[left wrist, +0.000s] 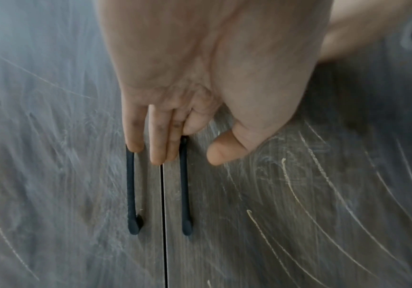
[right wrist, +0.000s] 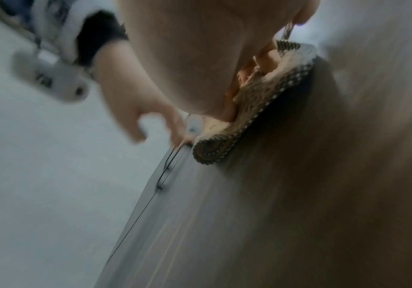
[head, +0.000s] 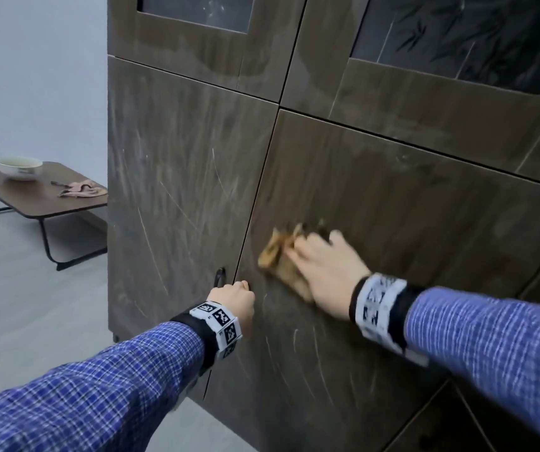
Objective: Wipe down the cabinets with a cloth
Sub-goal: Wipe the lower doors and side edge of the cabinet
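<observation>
A grey-walled room, a low worktop (head: 66,203) off to the left, and the dark scratched cabinet (head: 392,197) before me. My right hand (head: 327,272) presses the folded tan cloth (head: 281,259) flat on the right lower door, fingers extended over it to spread pressure. My left hand (head: 234,300) curls its fingers at the black handles (left wrist: 185,187), apparently steadying the door.

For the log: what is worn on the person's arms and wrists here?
Both arms wear long sleeves in a blue and white check. Each wrist carries a black band wrapped with a white strip of square black-and-white coded markers. The left hand and right hand are bare: no gloves are visible.
</observation>
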`<action>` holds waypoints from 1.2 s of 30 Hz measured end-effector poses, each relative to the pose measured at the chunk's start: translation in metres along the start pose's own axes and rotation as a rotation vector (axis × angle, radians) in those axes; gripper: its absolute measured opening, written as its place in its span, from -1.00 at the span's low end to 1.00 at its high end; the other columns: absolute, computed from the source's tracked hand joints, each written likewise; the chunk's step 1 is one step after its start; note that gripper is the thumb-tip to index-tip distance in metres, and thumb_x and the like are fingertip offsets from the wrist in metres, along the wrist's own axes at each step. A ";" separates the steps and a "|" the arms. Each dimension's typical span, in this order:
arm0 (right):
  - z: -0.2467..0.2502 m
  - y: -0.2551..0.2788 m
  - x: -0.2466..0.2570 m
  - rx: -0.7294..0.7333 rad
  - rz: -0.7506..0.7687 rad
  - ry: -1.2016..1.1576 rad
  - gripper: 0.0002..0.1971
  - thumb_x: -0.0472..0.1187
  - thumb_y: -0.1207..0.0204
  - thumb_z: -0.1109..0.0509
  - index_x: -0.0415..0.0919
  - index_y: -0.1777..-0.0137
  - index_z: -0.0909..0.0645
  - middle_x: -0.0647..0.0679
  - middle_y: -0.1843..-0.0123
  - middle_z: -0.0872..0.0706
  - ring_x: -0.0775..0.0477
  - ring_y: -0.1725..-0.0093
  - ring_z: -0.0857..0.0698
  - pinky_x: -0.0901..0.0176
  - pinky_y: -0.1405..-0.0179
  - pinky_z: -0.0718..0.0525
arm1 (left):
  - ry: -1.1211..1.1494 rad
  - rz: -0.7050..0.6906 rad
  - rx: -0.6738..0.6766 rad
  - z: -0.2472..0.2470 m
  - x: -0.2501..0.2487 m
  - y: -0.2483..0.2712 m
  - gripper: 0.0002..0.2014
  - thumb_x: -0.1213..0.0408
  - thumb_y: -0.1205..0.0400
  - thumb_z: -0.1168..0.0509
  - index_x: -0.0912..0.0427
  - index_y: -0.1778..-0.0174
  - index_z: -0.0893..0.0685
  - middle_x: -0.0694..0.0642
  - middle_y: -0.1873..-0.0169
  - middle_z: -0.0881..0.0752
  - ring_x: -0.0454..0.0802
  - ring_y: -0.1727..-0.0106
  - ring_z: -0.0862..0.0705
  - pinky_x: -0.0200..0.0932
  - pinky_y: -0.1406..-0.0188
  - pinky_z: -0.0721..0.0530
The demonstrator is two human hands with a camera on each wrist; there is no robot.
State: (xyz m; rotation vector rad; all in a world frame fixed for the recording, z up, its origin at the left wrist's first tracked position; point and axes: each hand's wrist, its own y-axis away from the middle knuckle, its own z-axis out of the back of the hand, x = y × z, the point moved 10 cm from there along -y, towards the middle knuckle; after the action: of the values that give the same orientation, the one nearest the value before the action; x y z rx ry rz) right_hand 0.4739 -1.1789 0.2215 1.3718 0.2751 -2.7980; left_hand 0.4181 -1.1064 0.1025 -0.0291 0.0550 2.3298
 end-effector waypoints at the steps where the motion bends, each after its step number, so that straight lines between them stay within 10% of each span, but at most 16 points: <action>1: 0.022 -0.011 -0.024 -0.060 -0.089 -0.008 -0.29 0.03 -0.44 0.13 -0.15 -0.56 -0.44 -0.11 -0.34 -0.57 -0.21 -0.20 -0.52 -0.15 -0.11 -0.25 | -0.010 0.000 0.007 0.001 0.000 0.000 -0.59 0.20 -0.68 -0.29 0.30 -0.41 -0.51 0.21 -0.33 -0.55 0.22 -0.34 -0.63 0.09 -0.22 -0.60; 9: 0.142 -0.027 -0.199 -0.341 -0.555 0.047 -0.35 -0.04 -0.53 -0.15 -0.12 -0.65 -0.24 -0.26 -0.41 -0.42 -0.31 -0.33 -0.41 -0.25 -0.27 -0.35 | -0.053 0.003 0.019 0.006 -0.004 -0.006 -0.63 0.33 -0.71 -0.17 0.32 -0.44 -0.53 0.23 -0.36 -0.58 0.22 -0.36 -0.64 0.07 -0.26 -0.58; 20: 0.017 0.040 -0.049 -0.139 0.027 0.063 -0.35 -0.14 -0.38 -0.25 -0.25 -0.53 -0.49 -0.14 -0.17 -0.59 -0.21 -0.03 -0.53 -0.11 0.07 -0.33 | -0.052 0.000 0.045 0.007 -0.005 -0.007 -0.65 0.31 -0.72 -0.17 0.25 -0.42 -0.59 0.20 -0.38 -0.59 0.19 -0.38 -0.64 0.09 -0.32 -0.61; 28: 0.091 0.048 -0.178 -0.352 -0.519 0.001 -0.39 -0.10 -0.55 -0.18 -0.21 -0.61 -0.31 -0.27 -0.28 -0.47 -0.33 -0.15 -0.45 -0.16 0.00 -0.35 | -0.195 -0.002 0.091 -0.003 -0.018 -0.013 -0.65 0.21 -0.57 -0.43 0.14 -0.28 -0.71 0.19 -0.26 -0.66 0.18 -0.30 -0.67 0.15 -0.27 -0.66; 36: -0.031 0.080 -0.018 -0.083 0.043 -0.029 -0.35 -0.13 -0.35 -0.38 -0.30 -0.48 -0.54 -0.18 -0.20 -0.60 -0.22 -0.04 -0.51 -0.14 0.04 -0.33 | -0.240 -0.007 0.075 -0.005 -0.019 -0.021 -0.69 0.28 -0.65 -0.32 0.16 -0.32 -0.69 0.24 -0.27 -0.65 0.22 -0.30 -0.67 0.21 -0.30 -0.65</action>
State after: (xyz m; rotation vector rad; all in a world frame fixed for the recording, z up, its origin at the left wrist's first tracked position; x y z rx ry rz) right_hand 0.5165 -1.2540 0.2052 1.3024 0.3522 -2.7363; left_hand 0.4458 -1.1059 0.0974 0.2870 0.0213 2.3062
